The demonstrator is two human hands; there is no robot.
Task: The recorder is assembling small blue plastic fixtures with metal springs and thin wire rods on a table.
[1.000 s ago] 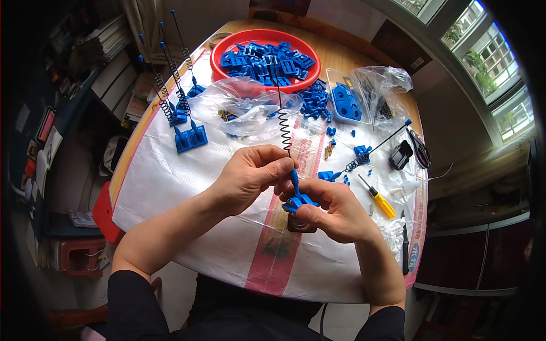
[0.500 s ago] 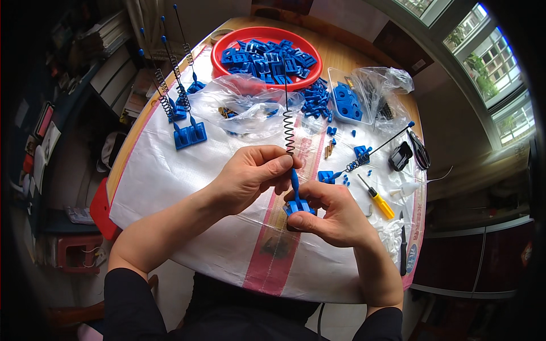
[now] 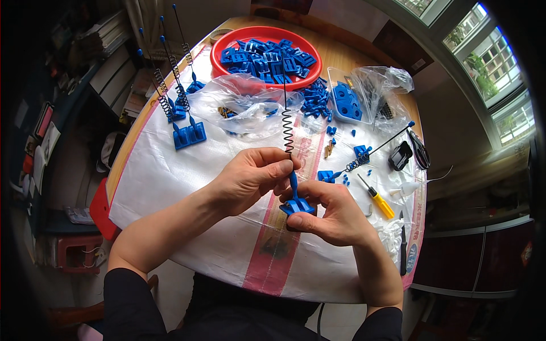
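Between two hands, one spring antenna

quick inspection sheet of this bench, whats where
surface: round wooden table under a white woven sheet
job's things: blue base in right hand; left hand pinches the spring rod standing upright from it
clutter: red bowl of blue parts, clear bags, finished spring pieces far left, yellow screwdriver, loose blue bits
grippers: both hands closed on the piece
cables: nothing seen
surroundings: windows at right, shelves at left
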